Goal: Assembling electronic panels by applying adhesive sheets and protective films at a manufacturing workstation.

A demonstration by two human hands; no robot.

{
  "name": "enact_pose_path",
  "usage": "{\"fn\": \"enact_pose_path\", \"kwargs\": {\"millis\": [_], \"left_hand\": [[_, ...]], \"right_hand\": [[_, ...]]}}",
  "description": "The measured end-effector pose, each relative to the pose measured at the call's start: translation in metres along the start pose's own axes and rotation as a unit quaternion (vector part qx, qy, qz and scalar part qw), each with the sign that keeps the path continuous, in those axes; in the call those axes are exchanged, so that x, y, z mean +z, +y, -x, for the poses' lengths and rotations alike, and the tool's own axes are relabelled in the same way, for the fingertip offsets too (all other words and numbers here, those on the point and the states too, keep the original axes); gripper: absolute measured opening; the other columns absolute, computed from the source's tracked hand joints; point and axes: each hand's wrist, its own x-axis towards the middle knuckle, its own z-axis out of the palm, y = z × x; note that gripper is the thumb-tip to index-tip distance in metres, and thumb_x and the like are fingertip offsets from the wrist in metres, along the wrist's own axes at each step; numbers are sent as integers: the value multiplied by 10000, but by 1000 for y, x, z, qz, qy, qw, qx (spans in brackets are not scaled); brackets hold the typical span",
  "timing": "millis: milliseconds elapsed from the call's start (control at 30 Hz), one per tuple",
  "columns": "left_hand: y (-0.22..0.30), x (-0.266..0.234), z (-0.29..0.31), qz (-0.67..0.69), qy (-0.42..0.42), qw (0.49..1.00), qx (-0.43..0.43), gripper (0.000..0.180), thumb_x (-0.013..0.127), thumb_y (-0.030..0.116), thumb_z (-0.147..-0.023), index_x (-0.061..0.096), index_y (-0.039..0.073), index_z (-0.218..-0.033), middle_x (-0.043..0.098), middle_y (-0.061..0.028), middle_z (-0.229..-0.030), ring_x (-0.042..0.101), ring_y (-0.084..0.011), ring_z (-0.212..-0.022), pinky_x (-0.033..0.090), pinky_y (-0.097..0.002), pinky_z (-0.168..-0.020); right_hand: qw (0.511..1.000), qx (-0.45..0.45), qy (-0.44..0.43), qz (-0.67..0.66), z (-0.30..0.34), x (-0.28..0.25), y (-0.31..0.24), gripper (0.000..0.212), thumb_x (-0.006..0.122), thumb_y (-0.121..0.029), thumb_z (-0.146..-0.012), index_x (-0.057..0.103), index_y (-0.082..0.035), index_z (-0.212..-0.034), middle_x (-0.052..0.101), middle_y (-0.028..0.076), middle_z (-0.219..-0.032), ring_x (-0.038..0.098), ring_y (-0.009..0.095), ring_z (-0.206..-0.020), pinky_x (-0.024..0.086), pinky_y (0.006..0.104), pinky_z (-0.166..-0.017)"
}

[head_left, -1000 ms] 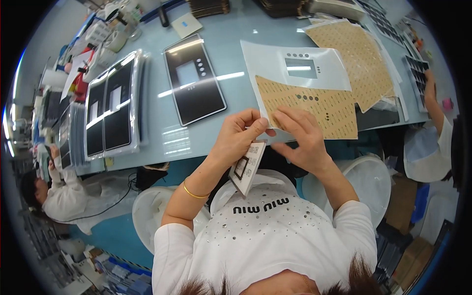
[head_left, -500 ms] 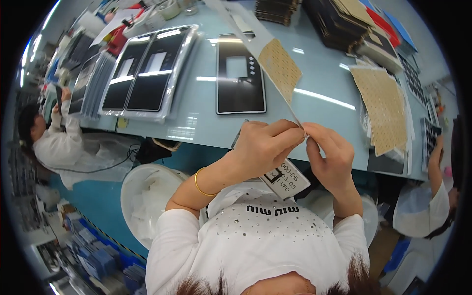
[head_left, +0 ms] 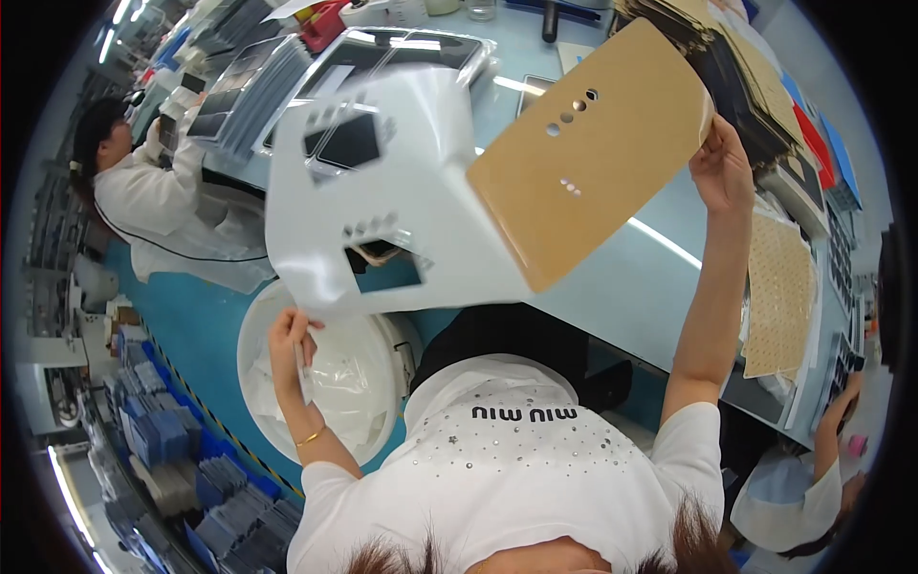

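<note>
Glossy worktable [head_left: 631, 287]; white bin [head_left: 387, 364] on teal floor [head_left: 196, 287]. Above them, your left hand [head_left: 293, 337] pinches a white sheet [head_left: 311, 225] with cut-out windows; your right hand [head_left: 722, 165] clamps a round-holed tan sheet [head_left: 612, 139].

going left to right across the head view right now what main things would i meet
Co-worker in white, white sheet with cut-outs, plain tan sheet with holes, right hand, patterned tan sheets.
</note>
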Motion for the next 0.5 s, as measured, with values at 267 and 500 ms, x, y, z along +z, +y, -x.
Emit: {"fn": "enact_pose_path", "kwargs": {"millis": [267,500], "left_hand": [[-261,-105,123,8,182,898,-400,288,501,223,-838,611,18,-668,460,-30,-485,363,-140,-319,301,-258,-317],[-280,-81,83,-383,-142,849,-336,389,530,312,-840,617,-42,-706,602,-159,-627,575,-237,-541,453,-398,-528]], "right_hand": [[995,-50,-69,-50,-40,-12,12,226,427,-141,-954,598,-22,-1042,682,85,-965,663,165,-870,564,289,-697],[986,-105,52,-116,1,53,13,226,400,-122,-950,588,-15,-1017,655,54,-858,650,158,-779,573,294,-685]]}}
